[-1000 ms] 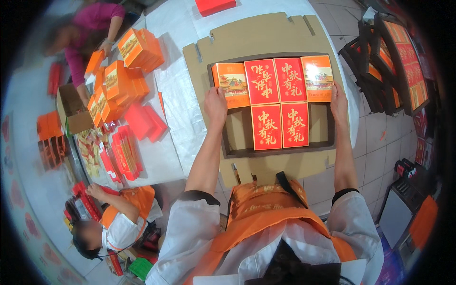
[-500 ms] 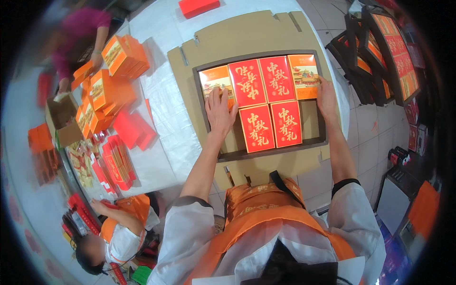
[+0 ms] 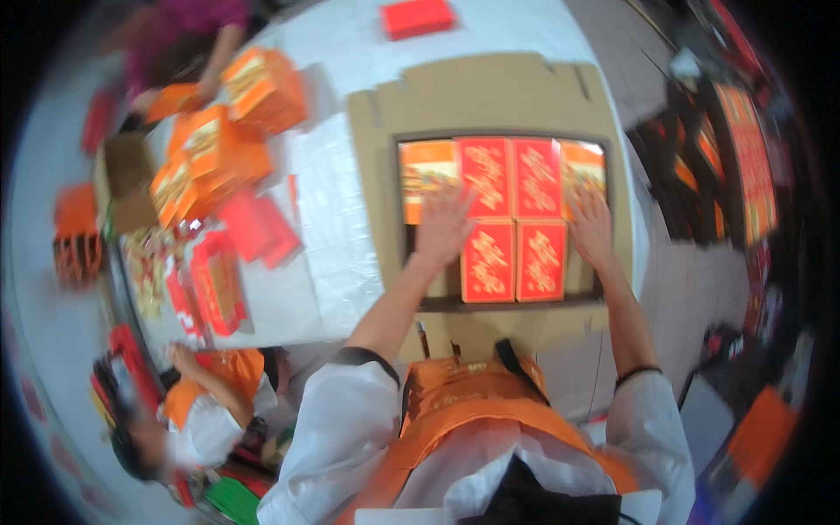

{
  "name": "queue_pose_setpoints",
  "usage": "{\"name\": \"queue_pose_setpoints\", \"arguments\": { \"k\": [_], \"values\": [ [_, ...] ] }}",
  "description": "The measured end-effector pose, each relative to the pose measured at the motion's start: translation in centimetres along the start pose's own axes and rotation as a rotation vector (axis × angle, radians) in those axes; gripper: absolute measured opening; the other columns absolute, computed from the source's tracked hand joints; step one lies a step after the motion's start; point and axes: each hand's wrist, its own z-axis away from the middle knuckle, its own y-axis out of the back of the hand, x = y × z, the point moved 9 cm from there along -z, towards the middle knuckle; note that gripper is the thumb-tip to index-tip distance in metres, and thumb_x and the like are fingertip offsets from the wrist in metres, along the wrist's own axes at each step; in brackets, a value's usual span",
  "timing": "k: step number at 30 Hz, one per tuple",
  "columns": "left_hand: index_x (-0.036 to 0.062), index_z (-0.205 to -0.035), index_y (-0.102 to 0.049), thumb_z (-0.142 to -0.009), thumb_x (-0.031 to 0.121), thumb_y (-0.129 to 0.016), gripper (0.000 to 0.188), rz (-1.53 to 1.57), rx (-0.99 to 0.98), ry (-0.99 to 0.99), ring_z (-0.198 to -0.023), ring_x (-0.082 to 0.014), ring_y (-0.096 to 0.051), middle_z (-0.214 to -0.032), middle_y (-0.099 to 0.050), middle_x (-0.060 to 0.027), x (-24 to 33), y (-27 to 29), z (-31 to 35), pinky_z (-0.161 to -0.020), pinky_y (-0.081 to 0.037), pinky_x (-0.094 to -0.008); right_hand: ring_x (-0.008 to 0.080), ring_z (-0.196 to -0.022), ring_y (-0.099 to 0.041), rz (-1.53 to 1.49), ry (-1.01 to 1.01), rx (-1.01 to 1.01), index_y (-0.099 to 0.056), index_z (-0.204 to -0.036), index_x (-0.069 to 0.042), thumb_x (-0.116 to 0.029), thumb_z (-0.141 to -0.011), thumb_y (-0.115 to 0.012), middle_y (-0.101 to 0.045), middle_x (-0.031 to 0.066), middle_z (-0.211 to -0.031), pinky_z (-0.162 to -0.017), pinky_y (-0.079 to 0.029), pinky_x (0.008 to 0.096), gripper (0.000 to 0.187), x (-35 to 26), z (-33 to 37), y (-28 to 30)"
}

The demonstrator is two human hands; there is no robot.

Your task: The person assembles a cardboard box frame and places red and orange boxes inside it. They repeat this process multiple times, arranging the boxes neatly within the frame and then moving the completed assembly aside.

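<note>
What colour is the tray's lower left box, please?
The lower left box is red with gold markings, seen in the head view.

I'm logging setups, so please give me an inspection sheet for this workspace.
Surface: white-covered table, cardboard sheet under the dark tray.
Job's things: four red boxes and two orange boxes in the tray.
Clutter: orange stacks and red items at left; one red carton at top.
Hands: left hand, open, over the left orange box; right hand, open, over the right one; contact unclear.
Cables: nothing seen around the tray.
Surroundings: one person lower left, another's purple sleeve upper left; more trays at right.
</note>
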Motion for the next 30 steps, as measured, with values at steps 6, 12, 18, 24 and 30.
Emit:
{"name": "queue_pose_setpoints", "arguments": {
  "k": [6,12,18,24,30],
  "values": [
    [0.0072,-0.141,-0.033,-0.085,0.033,-0.058,0.066,0.531,0.011,0.040,-0.135,-0.0362,-0.026,-0.144,-0.033,-0.0172,-3.8,3.5,-1.2,-0.111,-0.019,-0.0498,0.0273,-0.114,-0.051,-0.674,-0.303,-0.364,-0.054,-0.119,0.000,-0.019,-0.091,-0.052,-0.055,0.0184,-0.121,-0.099,-0.038,0.0365,0.034,2.4,-4.8,1.1],
    [-0.0085,-0.138,-0.025,-0.082,0.020,-0.064,0.074,0.606,0.843,0.489,-0.134,-0.0388,-0.027,-0.143,-0.030,-0.0264,-26.9,15.5,-0.6,-0.111,-0.022,-0.0430,0.0170,-0.115,-0.049,-1.074,-0.279,-0.139,-0.047,-0.129,0.000,-0.038,-0.093,-0.052,-0.053,0.0106,-0.124,-0.096,-0.039,0.0320,0.052,-8.1,-17.1,4.4],
    [-0.0104,-0.136,-0.029,-0.086,0.050,-0.055,0.083,1.115,0.601,0.949,-0.130,-0.0334,-0.035,-0.140,-0.034,-0.0265,-45.7,14.8,-2.4,-0.107,-0.029,-0.0389,0.0221,-0.128,-0.038,-1.490,-0.186,-0.474,-0.029,-0.144,-0.017,-0.051,-0.089,-0.054,-0.034,0.0086,-0.144,-0.094,-0.036,0.0317,0.069,-28.6,-35.7,0.7],
    [-0.0021,-0.133,-0.041,-0.088,0.054,-0.051,0.072,1.277,0.489,0.905,-0.110,-0.0230,-0.053,-0.121,-0.055,-0.0136,-44.5,14.5,-4.1,-0.094,-0.041,-0.0336,0.0220,-0.124,-0.041,-1.613,-0.266,-0.531,-0.027,-0.144,-0.022,-0.055,-0.080,-0.063,-0.040,0.0073,-0.139,-0.093,-0.037,0.0356,0.080,-40.9,-45.0,-0.1],
    [0.0050,-0.134,-0.038,-0.096,0.042,-0.043,0.053,1.417,0.655,0.687,-0.118,-0.0186,-0.044,-0.131,-0.044,-0.0084,-38.0,15.8,-0.5,-0.095,-0.039,-0.0336,0.0165,-0.119,-0.047,-2.030,-0.224,-0.474,-0.031,-0.141,-0.016,-0.035,-0.084,-0.066,-0.048,0.0044,-0.131,-0.098,-0.040,0.0362,0.070,-37.9,-37.9,1.2]
  ]
}}
